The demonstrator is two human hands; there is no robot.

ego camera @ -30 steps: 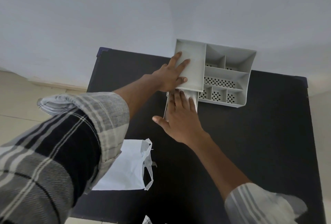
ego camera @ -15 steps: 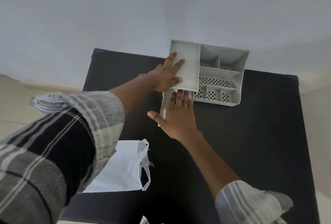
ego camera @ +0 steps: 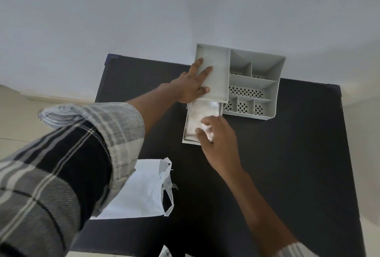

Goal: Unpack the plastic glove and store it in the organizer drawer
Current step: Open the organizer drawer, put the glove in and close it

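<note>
Clearly the glove (ego camera: pixel 202 118) is soft, light, slippery; right hand (ego camera: pixel 219 143) fingers (ego camera: pixel 205 122) loosely apart on it in the drawer (ego camera: pixel 186 133); left hand (ego camera: pixel 192 88) flat, spread on the organizer (ego camera: pixel 275 84).

A grey organizer (ego camera: pixel 255 84) is seen at the far edge of a black table (ego camera: pixel 298 164), its drawer (ego camera: pixel 188 133) pulled out toward the camera with the clear plastic glove (ego camera: pixel 202 113) lying inside. The left hand (ego camera: pixel 192 86) is laid flat on the organizer's top — fingers spread — while the right hand (ego camera: pixel 221 143) is held over the drawer's near end, fingertips on the glove. A white bag (ego camera: pixel 141 193) is seen on the table's near left.
</note>
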